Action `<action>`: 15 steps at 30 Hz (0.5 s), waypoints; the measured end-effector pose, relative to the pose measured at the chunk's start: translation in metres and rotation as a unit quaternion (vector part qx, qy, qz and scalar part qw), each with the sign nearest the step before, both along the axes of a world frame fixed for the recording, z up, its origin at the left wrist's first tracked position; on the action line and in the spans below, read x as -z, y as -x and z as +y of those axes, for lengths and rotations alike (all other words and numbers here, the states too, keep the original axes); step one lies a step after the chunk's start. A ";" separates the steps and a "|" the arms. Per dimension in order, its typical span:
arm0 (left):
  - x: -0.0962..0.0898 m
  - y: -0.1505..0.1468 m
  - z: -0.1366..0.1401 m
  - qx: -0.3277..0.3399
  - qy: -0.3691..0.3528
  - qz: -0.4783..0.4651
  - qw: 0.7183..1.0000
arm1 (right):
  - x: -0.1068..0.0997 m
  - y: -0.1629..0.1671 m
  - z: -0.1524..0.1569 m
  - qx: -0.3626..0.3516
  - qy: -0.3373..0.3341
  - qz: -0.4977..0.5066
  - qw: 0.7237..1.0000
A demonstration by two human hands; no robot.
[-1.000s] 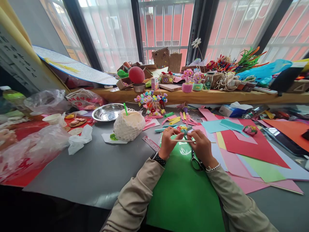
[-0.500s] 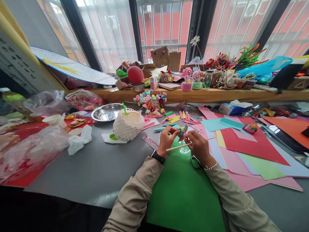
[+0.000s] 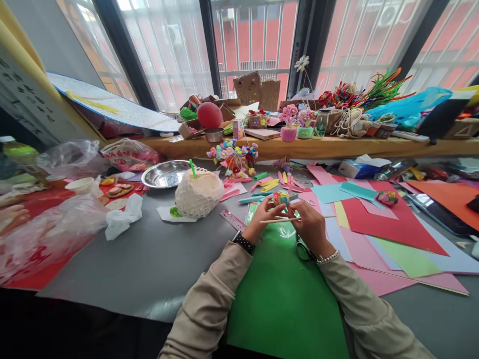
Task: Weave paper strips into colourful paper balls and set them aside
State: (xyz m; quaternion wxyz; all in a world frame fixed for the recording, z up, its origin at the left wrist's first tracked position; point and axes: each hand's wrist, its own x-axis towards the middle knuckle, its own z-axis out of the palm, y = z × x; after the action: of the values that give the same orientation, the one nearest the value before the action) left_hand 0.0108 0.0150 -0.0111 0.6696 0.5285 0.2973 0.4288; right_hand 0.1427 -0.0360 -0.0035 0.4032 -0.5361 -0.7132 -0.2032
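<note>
Between my two hands is a small folded paper ball (image 3: 281,198) in yellow, pink and light blue, with blue strips sticking out at its right. My left hand (image 3: 261,219) pinches it from the left. My right hand (image 3: 310,223) grips its right side and also has a thin wooden stick (image 3: 275,221) lying across its fingers. The stick runs level below the ball, from in front of my left hand to past my right. Beneath both hands lies a green sheet (image 3: 286,294). Scissors (image 3: 304,251) lie by my right wrist, partly hidden.
A wrapped coconut (image 3: 199,193) with a green straw and a metal plate (image 3: 166,174) stand to the left. Coloured paper sheets (image 3: 392,224) overlap at the right, with a second paper ball (image 3: 387,198) on them. Crafts line the wooden sill (image 3: 262,145). Another person's hand (image 3: 13,218) shows far left.
The paper ball has turned, showing more yellow and pink on top, where a pink point stood up before. The stick has tipped to nearly level. Both hands stay in about the same place.
</note>
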 end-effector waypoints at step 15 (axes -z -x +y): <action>0.001 0.009 0.001 -0.126 -0.187 0.052 0.973 | -0.012 -0.010 -0.003 -0.098 0.111 0.024 0.989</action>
State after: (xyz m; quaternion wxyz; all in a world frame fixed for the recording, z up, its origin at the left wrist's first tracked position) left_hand 0.0019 0.0155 -0.0117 0.4832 0.6239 0.3105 0.5299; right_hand 0.1530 -0.0388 0.0086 0.3766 -0.5099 -0.7704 -0.0692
